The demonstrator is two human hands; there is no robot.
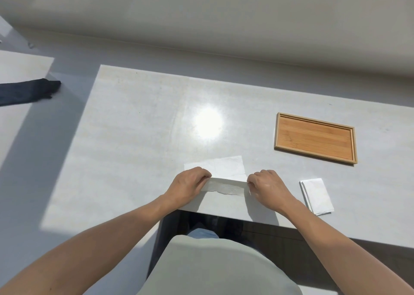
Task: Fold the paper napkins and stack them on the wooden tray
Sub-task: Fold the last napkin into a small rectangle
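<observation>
A white paper napkin (224, 169) lies spread on the pale table near its front edge. Its near edge is lifted and turned over into a flap. My left hand (189, 186) pinches the left end of that flap, and my right hand (267, 186) pinches the right end. To the right, by the front edge, sits a small stack of white napkins (317, 196). Farther back on the right lies the wooden tray (314, 138), flat, with nothing in it.
The table's front edge (224, 216) runs just below my hands, with my lap under it. A bright sun glare (207, 124) marks the table's middle. A dark cloth (29, 90) lies on a separate surface at far left.
</observation>
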